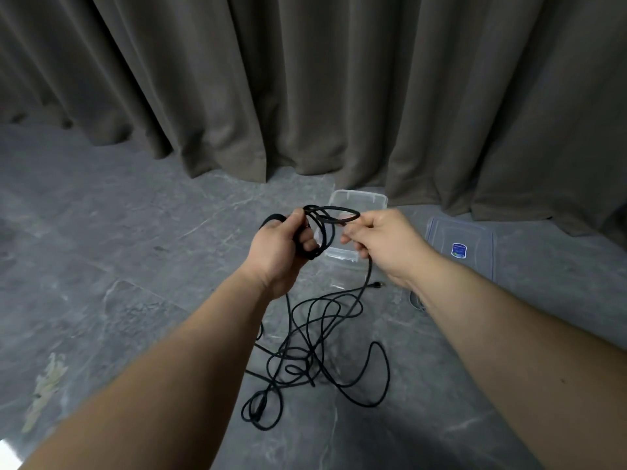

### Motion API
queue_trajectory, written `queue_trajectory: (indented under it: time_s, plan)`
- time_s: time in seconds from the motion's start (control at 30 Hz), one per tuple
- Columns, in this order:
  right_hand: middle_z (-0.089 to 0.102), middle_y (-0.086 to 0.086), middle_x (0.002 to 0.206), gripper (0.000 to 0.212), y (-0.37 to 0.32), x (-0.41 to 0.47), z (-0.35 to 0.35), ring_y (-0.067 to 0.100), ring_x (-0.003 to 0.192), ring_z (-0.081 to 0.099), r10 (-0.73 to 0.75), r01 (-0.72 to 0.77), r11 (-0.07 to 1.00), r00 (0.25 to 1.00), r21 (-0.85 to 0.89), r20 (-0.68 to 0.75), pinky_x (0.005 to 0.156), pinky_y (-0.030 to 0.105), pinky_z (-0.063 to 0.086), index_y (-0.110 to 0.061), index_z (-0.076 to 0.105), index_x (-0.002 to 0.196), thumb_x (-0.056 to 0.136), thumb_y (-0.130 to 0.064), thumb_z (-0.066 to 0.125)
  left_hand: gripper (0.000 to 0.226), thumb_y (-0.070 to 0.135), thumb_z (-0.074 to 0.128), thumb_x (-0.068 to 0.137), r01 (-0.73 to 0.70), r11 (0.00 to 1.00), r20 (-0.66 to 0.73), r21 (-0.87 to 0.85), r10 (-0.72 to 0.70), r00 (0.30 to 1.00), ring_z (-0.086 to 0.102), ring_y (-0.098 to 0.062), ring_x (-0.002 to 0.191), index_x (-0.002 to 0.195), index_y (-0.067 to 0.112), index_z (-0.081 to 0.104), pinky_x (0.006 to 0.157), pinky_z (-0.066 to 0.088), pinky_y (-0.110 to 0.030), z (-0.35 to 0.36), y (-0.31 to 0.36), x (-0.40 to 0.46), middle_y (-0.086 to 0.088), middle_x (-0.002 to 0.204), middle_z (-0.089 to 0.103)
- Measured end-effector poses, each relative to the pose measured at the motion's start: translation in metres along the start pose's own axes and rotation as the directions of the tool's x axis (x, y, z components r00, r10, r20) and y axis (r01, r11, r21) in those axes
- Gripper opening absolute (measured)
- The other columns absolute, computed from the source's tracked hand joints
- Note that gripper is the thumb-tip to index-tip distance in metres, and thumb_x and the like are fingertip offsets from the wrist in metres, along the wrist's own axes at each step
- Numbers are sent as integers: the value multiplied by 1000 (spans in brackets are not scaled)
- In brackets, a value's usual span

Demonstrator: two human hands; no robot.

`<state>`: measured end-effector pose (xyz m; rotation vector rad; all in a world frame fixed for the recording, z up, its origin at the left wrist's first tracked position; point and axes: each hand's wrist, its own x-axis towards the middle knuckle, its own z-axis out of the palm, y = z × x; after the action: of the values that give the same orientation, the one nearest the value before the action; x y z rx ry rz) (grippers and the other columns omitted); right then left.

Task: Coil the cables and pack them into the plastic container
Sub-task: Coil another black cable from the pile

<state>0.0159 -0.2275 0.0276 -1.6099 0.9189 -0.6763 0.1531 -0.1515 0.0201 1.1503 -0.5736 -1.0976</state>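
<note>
A long black cable (322, 354) lies in a loose tangle on the grey floor, with one plug end (377, 285) near the container. My left hand (278, 249) grips a bundle of coiled loops of this cable (322, 228). My right hand (380, 242) pinches the strand that runs from the loops down to the tangle. Both hands hover just above the clear plastic container (358, 200), which sits open on the floor behind them; its inside is mostly hidden by my hands.
The container's clear lid (461, 245) with a blue label lies flat to the right. A brown curtain (305, 96) hangs to the floor right behind the container. The floor (118, 266) is grey stone tile, with a pale smear at the lower left.
</note>
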Motion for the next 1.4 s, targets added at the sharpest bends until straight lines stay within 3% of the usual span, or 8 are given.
queue_trajectory:
  time_s: [0.23,0.43,0.77,0.83,0.93,1.1,1.3,1.4]
  plan:
    - [61,1,62,26,3,3,3,17,56,58,-122,98,976,985,-193,-121,60,33,51,-22,55,70,85,-2,63,37,29,55,95,31,997,169,77,-44,985,33,-10,51,63,18,68,65,39,-26,11,0,-9,3,57,33]
    - [62,8,68,18,-9,1,-1,16,62,57,12,12,880,999,474,-47,63,29,50,-8,63,75,92,-14,61,7,6,57,85,-63,979,129,194,38,991,46,-10,60,80,10,55,67,39,-26,2,-7,1,-1,66,51]
    - [64,-3,99,21,10,1,7,5,88,58,-316,263,937,919,-232,-235,82,9,42,-11,70,110,93,-17,60,23,19,52,93,124,981,304,-152,-72,950,37,-5,47,70,19,52,64,29,-22,13,8,-7,7,54,37]
    - [65,-5,102,29,7,-1,13,8,93,59,-277,240,945,949,-222,-153,80,8,44,-14,65,123,99,-20,49,24,33,53,93,133,981,312,-142,-83,946,33,-4,43,76,18,47,58,29,-19,14,10,-7,9,50,35]
    - [69,-1,93,30,4,-2,16,23,88,68,-146,143,985,989,-93,-24,73,34,59,-18,64,124,101,-19,44,46,50,36,98,117,991,214,-59,-102,972,28,-5,39,72,13,46,45,37,-15,16,10,-9,7,46,31]
    - [72,-4,85,24,-3,0,2,23,85,68,-183,203,945,978,-258,100,80,41,56,-24,69,111,97,-15,52,61,54,23,101,-77,955,119,286,44,992,39,-11,51,65,11,48,59,38,-23,15,6,-6,2,52,39]
    - [69,3,77,22,4,5,-8,12,61,51,-195,187,943,981,-274,-5,59,26,39,-11,71,93,96,-10,49,35,29,40,101,43,986,-4,163,-43,999,58,-11,72,106,6,65,68,43,-27,12,11,-2,-3,82,65]
    - [60,-11,64,31,10,9,-15,-3,46,48,-206,183,955,975,-233,-78,52,14,34,-25,62,75,96,-7,47,30,17,37,97,88,988,35,124,-93,995,69,-11,78,109,6,62,72,42,-30,7,16,-3,-4,93,71]
